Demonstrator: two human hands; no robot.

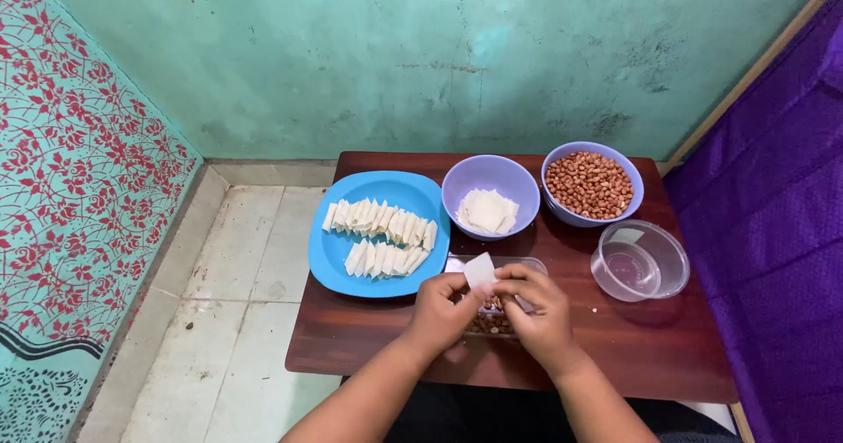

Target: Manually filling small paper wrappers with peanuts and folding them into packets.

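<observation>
Your left hand (442, 307) and right hand (537, 311) pinch one white wrapper (479, 272) over the brown table (667, 355), by a teal wall (421, 57) and tiled floor (237, 320).

A blue plate (338, 259) carries cream-white folded wrappers (379, 232). Two lilac bowls: one (465, 180) with white squares, one (562, 158) with reddish-brown peanuts (590, 184). The table (667, 346) is dark red-brown, the wall (395, 57) mottled turquoise, the cloth (773, 232) purple, and the side panel (70, 188) turquoise with red flowers.

Showing no packages, labels, signs or screens anywhere in view.
</observation>
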